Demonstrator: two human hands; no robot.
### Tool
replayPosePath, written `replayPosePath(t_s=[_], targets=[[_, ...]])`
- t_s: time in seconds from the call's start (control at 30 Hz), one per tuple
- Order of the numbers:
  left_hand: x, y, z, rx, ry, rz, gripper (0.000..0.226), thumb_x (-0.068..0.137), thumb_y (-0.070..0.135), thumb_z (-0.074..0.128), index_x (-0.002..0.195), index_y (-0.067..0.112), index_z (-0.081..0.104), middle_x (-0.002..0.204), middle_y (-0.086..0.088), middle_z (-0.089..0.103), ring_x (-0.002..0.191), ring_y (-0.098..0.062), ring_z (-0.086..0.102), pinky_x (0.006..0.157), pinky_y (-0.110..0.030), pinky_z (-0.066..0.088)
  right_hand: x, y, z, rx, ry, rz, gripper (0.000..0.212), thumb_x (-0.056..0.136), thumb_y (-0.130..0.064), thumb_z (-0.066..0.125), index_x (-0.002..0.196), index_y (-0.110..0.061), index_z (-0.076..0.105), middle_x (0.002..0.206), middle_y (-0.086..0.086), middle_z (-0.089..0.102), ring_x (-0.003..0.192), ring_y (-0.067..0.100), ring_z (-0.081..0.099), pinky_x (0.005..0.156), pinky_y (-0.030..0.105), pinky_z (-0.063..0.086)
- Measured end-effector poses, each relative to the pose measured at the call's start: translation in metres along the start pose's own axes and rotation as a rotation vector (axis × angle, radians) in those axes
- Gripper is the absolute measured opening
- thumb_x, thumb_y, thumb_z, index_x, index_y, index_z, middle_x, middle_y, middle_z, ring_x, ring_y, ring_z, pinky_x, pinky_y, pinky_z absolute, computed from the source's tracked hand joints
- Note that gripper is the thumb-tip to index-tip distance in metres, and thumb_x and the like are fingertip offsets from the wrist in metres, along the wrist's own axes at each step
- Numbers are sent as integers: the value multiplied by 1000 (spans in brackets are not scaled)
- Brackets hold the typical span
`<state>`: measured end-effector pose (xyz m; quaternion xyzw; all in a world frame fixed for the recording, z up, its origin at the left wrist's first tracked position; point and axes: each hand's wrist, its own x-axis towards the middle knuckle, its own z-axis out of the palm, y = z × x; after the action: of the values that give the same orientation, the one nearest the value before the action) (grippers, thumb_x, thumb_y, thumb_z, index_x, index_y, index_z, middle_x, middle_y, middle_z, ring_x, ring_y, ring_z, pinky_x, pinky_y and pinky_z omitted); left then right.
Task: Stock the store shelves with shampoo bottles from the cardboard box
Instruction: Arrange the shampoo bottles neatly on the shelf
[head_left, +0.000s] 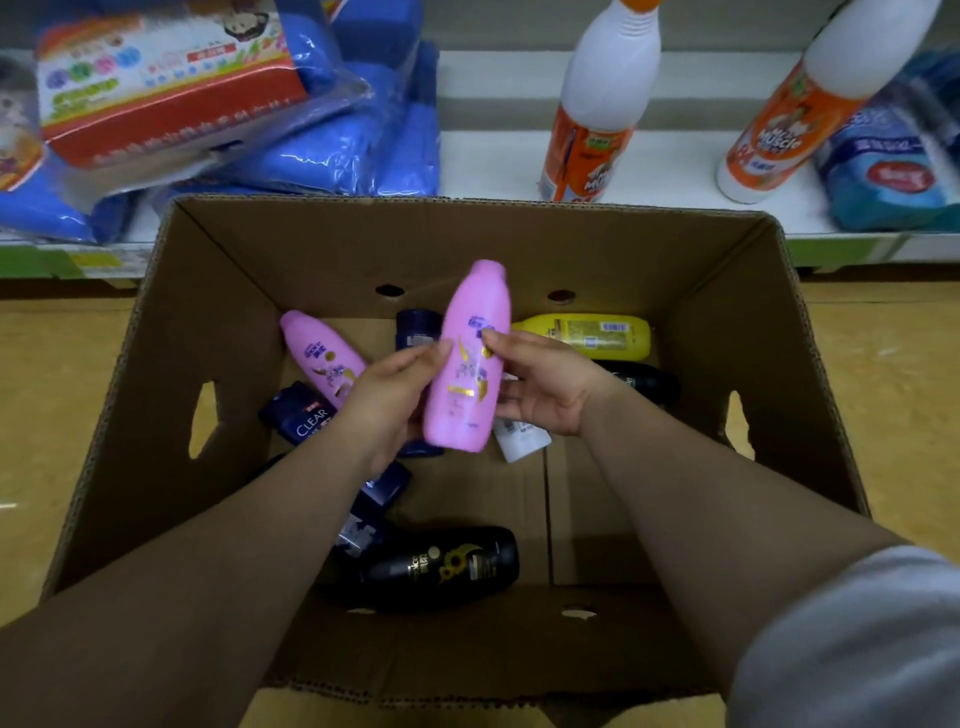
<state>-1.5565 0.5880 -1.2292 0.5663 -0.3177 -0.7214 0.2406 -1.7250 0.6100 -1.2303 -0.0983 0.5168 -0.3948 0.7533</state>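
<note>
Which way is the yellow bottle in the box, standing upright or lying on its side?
Lying on its side. The yellow bottle lies lengthwise on the box floor by the far wall, barcode facing up.

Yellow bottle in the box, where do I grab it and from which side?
Probably round its broad middle, from above: the yellow bottle lies on its side along the cardboard box's far wall, a black bottle close on its near side.
</note>
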Motion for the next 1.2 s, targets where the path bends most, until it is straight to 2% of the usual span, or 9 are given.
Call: replayPosePath(t_s=[0.07,0.13,0.23,0.4,0.57,0.73,0.9,1.07,1.2], targets=[[-4,-4,-5,-32,-103,-88,33,77,31,69,107,17,67,98,-5,75,85,-21,73,64,-38,59,-2,3,2,-83,6,14,14,85,-22,68,95,-14,63,74,1,73,67,17,71,60,35,59],[-4,-11,-9,-57,-113,-117,29,73,29,71,100,20,68,94,-4,75,82,-20,73,60,-37,58,-3,6,5,-137,15,28,14,85,-22,68,96,-14,65,73,0,73,65,15,71,60,34,58],[-1,-11,-12,-80,-80,-111,23,79,24,70,102,22,67,93,-3,75,81,-21,73,60,-38,59,-3,6,11,-126,-8,1,14,86,-17,66,100,-17,66,76,-1,74,66,13,71,58,32,58],[-1,-10,-13,-98,-75,-118,25,82,23,69,107,28,65,96,-2,75,83,-21,73,61,-41,59,-5,11,20,-104,10,-11,36,88,-14,64,123,-20,59,94,0,69,79,15,67,64,32,56],[-23,-8,-19,-127,-56,-157,19,85,24,65,103,30,65,91,4,75,79,-16,73,62,-37,57,-17,16,41,-112,52,-26,34,89,-11,61,122,-19,59,85,-3,67,64,9,66,57,26,56],[-54,18,-18,-105,-43,-137,18,87,20,64,103,27,64,91,1,75,78,-20,73,66,-39,59,-44,4,59,-174,71,-11,33,88,-14,64,121,-18,59,93,-2,67,74,13,66,73,37,56],[-96,49,1,-26,-17,-103,27,88,17,63,115,21,59,96,-6,73,78,-21,71,62,-33,58,-89,-18,70,-154,87,-10,18,90,-13,61,104,-23,63,94,1,66,70,12,68,64,34,57],[-142,83,19,-11,-41,-142,36,87,17,64,123,18,58,105,-9,71,94,-25,69,75,-42,57,-143,-42,85,-150,141,12,32,89,-14,61,121,-20,59,114,11,65,82,21,67,74,42,56],[-188,120,29,-43,-55,-159,38,87,17,64,124,19,57,99,-8,72,86,-22,70,65,-38,58,-194,-71,113,-198,156,33,32,90,-14,60,121,-18,59,117,14,64,85,24,65,84,48,51]])
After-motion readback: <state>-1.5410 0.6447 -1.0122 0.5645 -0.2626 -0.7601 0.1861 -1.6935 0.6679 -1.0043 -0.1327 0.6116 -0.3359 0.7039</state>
